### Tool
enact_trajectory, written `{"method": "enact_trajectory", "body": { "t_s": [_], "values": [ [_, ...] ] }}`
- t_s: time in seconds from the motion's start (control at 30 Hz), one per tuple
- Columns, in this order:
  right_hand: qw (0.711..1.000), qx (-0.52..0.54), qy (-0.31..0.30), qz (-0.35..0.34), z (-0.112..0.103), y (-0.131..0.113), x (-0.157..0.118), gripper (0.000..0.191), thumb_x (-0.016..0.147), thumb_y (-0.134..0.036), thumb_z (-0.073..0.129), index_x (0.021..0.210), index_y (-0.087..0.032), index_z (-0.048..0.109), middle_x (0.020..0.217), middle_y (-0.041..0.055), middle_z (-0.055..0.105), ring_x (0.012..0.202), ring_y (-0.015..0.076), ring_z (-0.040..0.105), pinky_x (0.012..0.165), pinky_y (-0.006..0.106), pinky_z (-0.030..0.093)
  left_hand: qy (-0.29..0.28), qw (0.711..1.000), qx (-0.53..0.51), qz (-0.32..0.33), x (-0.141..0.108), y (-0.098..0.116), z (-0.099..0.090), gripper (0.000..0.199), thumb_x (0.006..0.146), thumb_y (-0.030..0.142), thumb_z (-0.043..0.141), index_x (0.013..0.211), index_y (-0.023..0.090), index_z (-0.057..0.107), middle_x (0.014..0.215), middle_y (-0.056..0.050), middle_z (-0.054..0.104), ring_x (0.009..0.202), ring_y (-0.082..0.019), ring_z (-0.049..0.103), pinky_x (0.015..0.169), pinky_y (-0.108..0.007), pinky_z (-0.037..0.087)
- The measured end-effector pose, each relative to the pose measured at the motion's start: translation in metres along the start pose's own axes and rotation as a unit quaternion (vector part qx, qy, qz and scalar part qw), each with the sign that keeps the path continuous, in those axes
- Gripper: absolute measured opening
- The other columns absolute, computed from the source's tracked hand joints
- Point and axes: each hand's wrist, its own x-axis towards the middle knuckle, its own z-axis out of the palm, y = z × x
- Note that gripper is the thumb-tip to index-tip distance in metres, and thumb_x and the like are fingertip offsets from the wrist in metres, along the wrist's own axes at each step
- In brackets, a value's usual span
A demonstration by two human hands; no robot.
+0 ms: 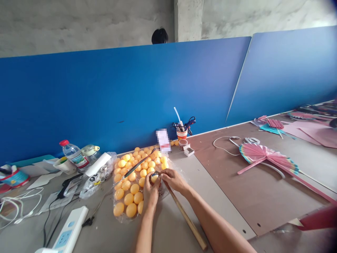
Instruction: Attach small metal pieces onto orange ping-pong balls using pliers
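My left hand [151, 189] is closed around a small round thing [154, 177], shiny silver on top and pale yellow below. My right hand [173, 178] is pinched close beside it; whatever its fingertips hold is hidden. A wooden stick [185, 216] slants from under the right fingers toward the front of the table, and I cannot tell whether those fingers grip it. Behind and left of the hands lies a clear plastic bag of orange balls [129, 199]. Across the bag rests a thin dark tool [137, 166]. A few small shiny beads [160, 192] show between my wrists.
A white power strip [70, 230], cables and a plastic bottle [75, 154] are at left. At the back stand a cup of pens [181, 133] and a small open box [189, 150]. Pink paper fans [265, 154] lie right. A blue partition [118, 95] borders the table.
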Motion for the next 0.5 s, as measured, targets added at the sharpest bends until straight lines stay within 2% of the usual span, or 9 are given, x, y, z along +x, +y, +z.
{"method": "enact_trajectory", "body": {
  "t_s": [0.1,0.27,0.4,0.5],
  "values": [
    [1.0,0.017,-0.014,-0.021,-0.001,-0.003,-0.002,0.023,0.086,-0.032,0.056,0.089,-0.016,0.072,0.083,0.0026,0.069,0.076,0.0173,0.06,0.071,0.027,0.045,-0.003,0.999,0.042,0.03,-0.001,-0.001,0.001,0.041,0.077,0.044,0.075,0.111,0.022,0.067,0.099,-0.008,0.073,0.095,-0.027,0.07,0.083,-0.038,0.056],
    [0.999,0.021,-0.024,-0.028,0.0,-0.008,-0.006,0.025,0.082,-0.028,0.063,0.102,-0.017,0.072,0.094,0.0043,0.072,0.085,0.0193,0.062,0.077,0.029,0.048,-0.002,0.984,0.127,0.125,-0.001,-0.009,0.004,0.034,0.083,0.031,0.063,0.115,0.02,0.066,0.117,-0.013,0.071,0.11,-0.027,0.067,0.097,-0.042,0.053],
    [1.0,-0.004,-0.019,-0.013,0.001,-0.008,-0.006,0.024,0.078,-0.023,0.067,0.1,-0.017,0.073,0.09,0.0031,0.071,0.083,0.0188,0.06,0.075,0.029,0.048,-0.003,0.98,0.147,0.134,-0.001,-0.016,0.004,0.046,0.084,0.028,0.061,0.128,0.017,0.058,0.126,-0.017,0.068,0.117,-0.027,0.066,0.099,-0.043,0.054],
    [1.0,-0.002,-0.014,-0.006,0.002,-0.007,-0.005,0.024,0.077,-0.022,0.067,0.099,-0.017,0.073,0.088,0.0022,0.07,0.08,0.018,0.059,0.075,0.029,0.047,-0.001,0.975,0.163,0.148,-0.001,-0.016,0.003,0.048,0.083,0.026,0.06,0.13,0.016,0.057,0.127,-0.018,0.068,0.116,-0.027,0.067,0.096,-0.041,0.056]
  ]
}}
